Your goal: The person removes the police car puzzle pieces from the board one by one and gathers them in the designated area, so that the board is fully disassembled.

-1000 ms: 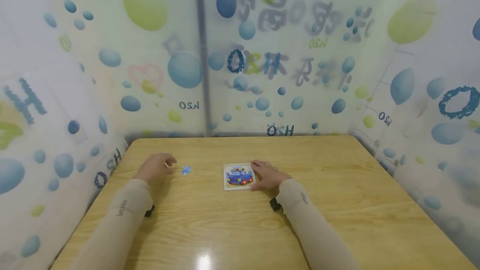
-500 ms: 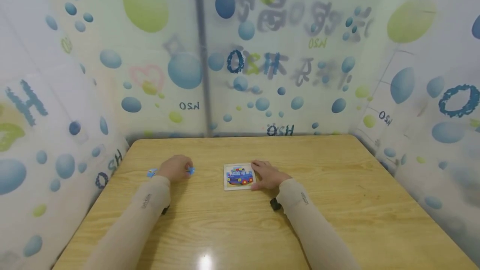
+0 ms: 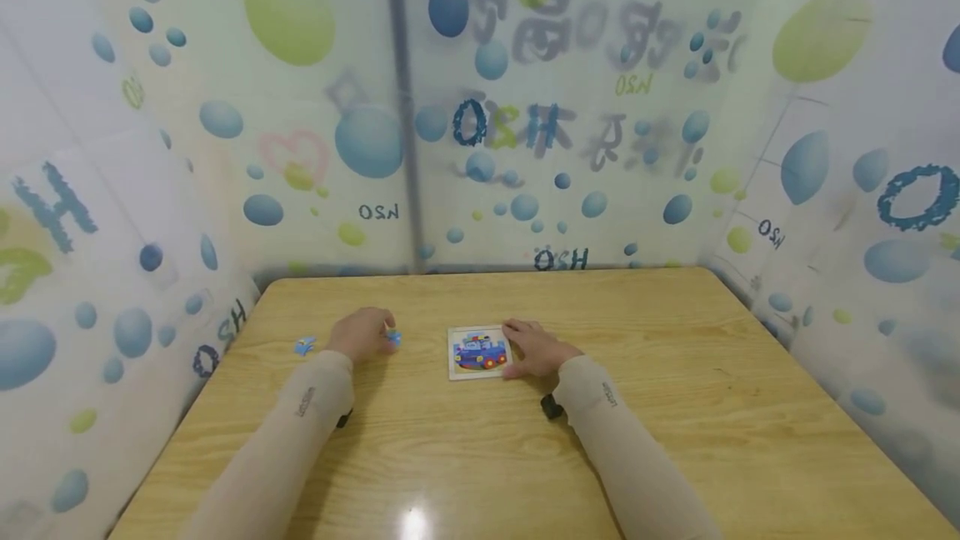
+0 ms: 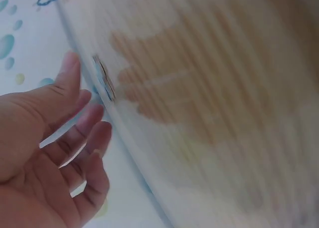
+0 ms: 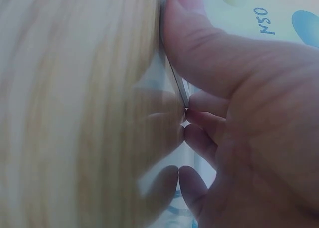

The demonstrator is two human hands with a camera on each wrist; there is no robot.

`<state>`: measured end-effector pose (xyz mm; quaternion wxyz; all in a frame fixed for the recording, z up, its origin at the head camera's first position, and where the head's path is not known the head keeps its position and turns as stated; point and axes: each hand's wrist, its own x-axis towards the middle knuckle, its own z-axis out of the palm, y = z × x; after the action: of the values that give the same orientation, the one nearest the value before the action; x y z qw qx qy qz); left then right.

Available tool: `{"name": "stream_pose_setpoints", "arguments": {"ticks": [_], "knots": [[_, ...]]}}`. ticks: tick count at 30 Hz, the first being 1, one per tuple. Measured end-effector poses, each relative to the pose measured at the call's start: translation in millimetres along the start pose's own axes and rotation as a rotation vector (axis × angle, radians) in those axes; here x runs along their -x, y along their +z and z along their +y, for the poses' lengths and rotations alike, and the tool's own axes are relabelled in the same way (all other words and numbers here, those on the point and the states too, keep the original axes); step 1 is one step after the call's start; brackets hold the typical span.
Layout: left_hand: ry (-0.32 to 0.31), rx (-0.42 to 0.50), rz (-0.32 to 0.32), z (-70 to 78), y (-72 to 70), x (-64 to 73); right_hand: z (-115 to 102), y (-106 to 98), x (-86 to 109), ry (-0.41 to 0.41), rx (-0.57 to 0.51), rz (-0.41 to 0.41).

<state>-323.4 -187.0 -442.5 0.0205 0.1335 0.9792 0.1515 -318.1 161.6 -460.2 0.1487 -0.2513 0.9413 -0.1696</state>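
My left hand [image 3: 365, 334] hovers over the left part of the table, with a small blue puzzle piece [image 3: 394, 338] just beyond its fingertips. The left wrist view shows its thumb and bent fingers spread apart, and the piece [image 4: 103, 77] lies edge-on on the table, seemingly clear of them. My right hand [image 3: 536, 348] holds the right edge of a square picture puzzle [image 3: 480, 352] of a blue vehicle in a pale frame. From the right wrist view, the thumb lies over the frame's edge [image 5: 175, 78], with the other fingertips along the side.
Another blue puzzle piece [image 3: 304, 346] lies left of my left hand. The wooden table [image 3: 465, 457] runs back to a patterned curtain [image 3: 480, 223], with more curtain on both sides. Light glares near the table's front.
My left hand has moved right, and the nearby blue piece has shifted slightly right with it. The other piece has come into sight behind the hand. My right hand stays on the puzzle.
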Motion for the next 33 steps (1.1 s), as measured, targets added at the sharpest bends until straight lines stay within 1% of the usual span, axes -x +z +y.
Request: {"name": "stream_pose_setpoints", "arguments": {"ticks": [2,3,6,9,10,14,17,18,22,26,31,33], "knots": [[0.023,0.002,0.029,6.8,1.4,-0.9,0,-1,0.4,0.002,0.004,0.004],[0.047,-0.007,0.046,11.8,2.5,-1.7,1,-1,0.8,0.000,0.005,0.009],[0.096,-0.040,0.078,33.0,4.9,-5.6,1,-3,2.5,0.004,-0.003,0.017],[0.119,-0.052,0.067,53.6,8.2,-10.5,0,-3,4.1,0.002,-0.016,0.018],[0.119,-0.042,0.056,59.5,9.6,-12.2,0,-3,4.4,0.003,-0.024,0.019],[0.131,0.007,0.019,76.0,19.6,-20.8,0,-1,4.6,0.010,-0.033,0.010],[0.114,0.035,-0.010,85.5,27.6,-27.4,0,1,3.4,0.015,-0.034,0.009],[0.100,0.040,-0.015,88.4,29.8,-29.4,0,1,2.9,0.014,-0.038,0.011],[0.047,0.042,-0.018,98.1,37.0,-37.4,-1,1,1.4,0.016,-0.033,0.010],[0.009,0.030,-0.029,106.1,39.0,-41.6,-3,0,0.8,0.021,-0.032,0.006],[-0.053,0.016,-0.043,114.3,38.3,-42.6,-4,-1,1.1,0.018,-0.028,0.007],[-0.069,0.013,-0.047,116.9,38.0,-43.3,-3,0,1.3,0.019,-0.023,0.006]]}}
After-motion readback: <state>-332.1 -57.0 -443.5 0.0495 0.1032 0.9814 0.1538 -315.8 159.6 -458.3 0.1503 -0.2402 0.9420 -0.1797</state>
